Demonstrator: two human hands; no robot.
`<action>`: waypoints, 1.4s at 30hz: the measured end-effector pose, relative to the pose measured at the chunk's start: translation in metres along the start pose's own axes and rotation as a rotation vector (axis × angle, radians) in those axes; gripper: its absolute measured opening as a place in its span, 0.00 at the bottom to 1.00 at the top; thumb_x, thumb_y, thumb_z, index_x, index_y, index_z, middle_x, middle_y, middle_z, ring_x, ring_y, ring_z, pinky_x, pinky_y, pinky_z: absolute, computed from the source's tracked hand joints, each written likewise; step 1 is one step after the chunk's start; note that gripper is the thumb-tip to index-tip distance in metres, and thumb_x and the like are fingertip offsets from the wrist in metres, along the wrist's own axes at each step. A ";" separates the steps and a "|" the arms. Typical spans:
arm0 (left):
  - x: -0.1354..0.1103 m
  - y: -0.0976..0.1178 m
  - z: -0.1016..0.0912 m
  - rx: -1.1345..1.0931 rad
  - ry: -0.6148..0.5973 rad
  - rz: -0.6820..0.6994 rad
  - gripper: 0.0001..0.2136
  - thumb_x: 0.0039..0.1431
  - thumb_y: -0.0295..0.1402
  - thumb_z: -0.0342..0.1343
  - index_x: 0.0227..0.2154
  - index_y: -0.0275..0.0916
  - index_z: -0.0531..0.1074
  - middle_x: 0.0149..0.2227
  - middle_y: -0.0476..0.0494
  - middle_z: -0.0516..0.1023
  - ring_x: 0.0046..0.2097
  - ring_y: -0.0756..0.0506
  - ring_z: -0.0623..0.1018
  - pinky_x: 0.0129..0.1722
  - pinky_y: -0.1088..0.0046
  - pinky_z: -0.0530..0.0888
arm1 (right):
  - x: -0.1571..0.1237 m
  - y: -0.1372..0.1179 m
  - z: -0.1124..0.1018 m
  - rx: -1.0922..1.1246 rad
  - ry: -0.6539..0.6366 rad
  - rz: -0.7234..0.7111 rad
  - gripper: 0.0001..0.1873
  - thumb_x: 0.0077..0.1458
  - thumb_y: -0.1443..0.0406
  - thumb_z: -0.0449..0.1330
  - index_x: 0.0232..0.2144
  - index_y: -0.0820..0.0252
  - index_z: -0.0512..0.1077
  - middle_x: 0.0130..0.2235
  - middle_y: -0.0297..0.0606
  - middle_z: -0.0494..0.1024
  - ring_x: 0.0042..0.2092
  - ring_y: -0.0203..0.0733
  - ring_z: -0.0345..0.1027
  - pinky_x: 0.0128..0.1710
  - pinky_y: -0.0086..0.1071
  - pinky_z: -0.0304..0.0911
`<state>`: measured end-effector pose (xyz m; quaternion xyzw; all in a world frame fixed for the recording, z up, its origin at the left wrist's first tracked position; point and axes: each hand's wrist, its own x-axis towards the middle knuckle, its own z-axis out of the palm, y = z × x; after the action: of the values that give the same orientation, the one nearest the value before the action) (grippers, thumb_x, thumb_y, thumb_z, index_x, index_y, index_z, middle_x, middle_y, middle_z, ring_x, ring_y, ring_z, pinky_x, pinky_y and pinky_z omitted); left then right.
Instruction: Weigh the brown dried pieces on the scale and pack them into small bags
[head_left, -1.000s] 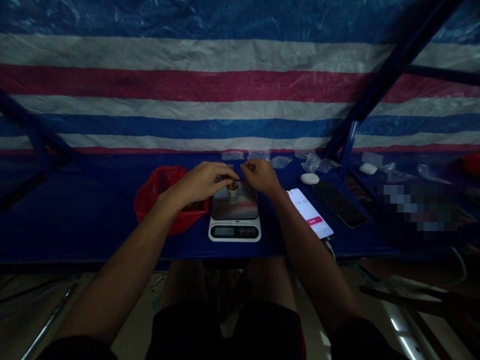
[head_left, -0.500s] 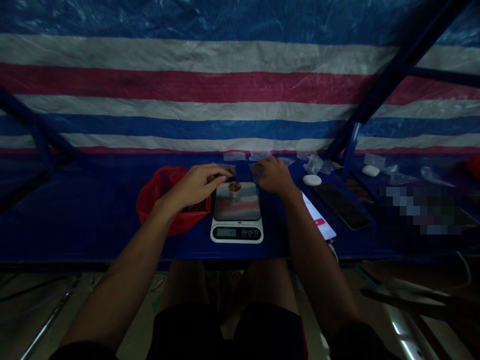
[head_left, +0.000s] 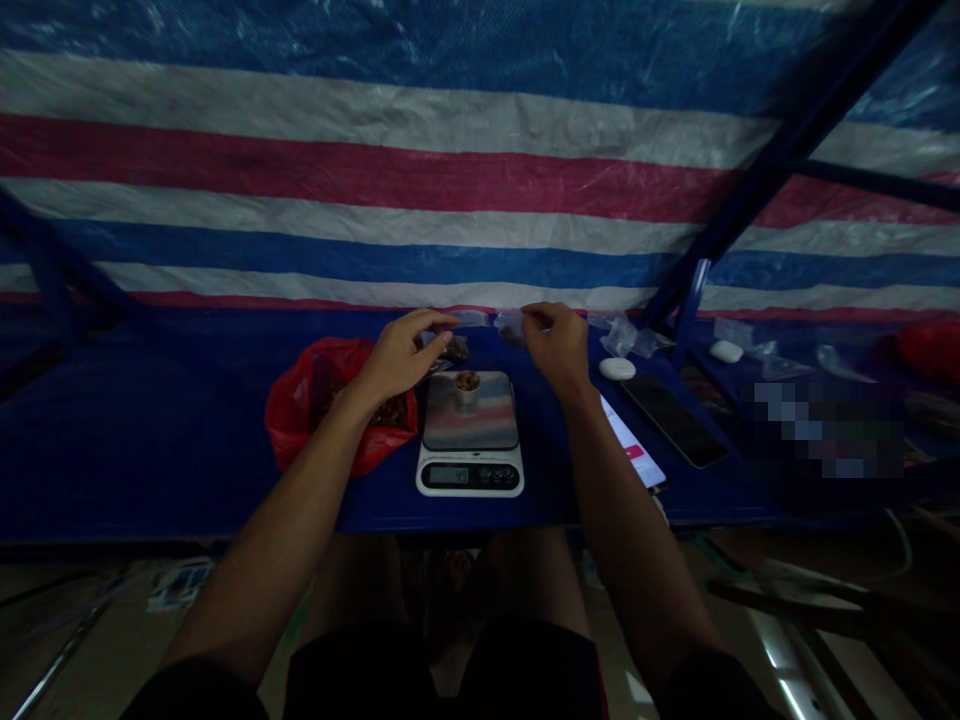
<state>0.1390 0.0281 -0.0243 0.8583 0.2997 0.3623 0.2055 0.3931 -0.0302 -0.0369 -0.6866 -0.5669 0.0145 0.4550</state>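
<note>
My left hand [head_left: 401, 355] hovers at the back left of the scale, its fingertips near a small clear plastic bag [head_left: 469, 318]. Just below those fingers lies a small dark packet [head_left: 454, 348]. Dim light hides whether the hand grips anything. My right hand [head_left: 556, 345] pinches a crumpled clear plastic bag [head_left: 511, 325]. Between my hands stands a digital kitchen scale [head_left: 470, 440], holding a small cup of brown food [head_left: 466, 390]. A red plastic bag [head_left: 296, 405] with brown contents sits under my left wrist.
A blue tabletop [head_left: 150, 460] carries a black phone [head_left: 673, 420], a lit phone [head_left: 634, 450] partly under my right arm, a white round object [head_left: 617, 368], and a white case [head_left: 726, 351]. More clear bags lie along a striped tarp [head_left: 375, 200]. A blue metal frame [head_left: 780, 160] rises at right.
My hands have moved apart from above the cup to either side of the scale's back edge. My right hand has risen, now pinching a clear bag.
</note>
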 end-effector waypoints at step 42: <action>-0.023 -0.012 -0.008 0.003 -0.222 -0.125 0.43 0.61 0.45 0.66 0.75 0.39 0.55 0.65 0.32 0.76 0.63 0.33 0.78 0.64 0.52 0.74 | -0.013 -0.032 -0.010 0.296 -0.688 -0.171 0.16 0.56 0.60 0.71 0.46 0.58 0.81 0.47 0.44 0.86 0.49 0.50 0.81 0.54 0.48 0.75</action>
<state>0.1160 0.0231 -0.0378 0.8732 0.3286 0.2509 0.2582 0.3698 -0.0480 -0.0170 -0.5187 -0.7334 0.2878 0.3322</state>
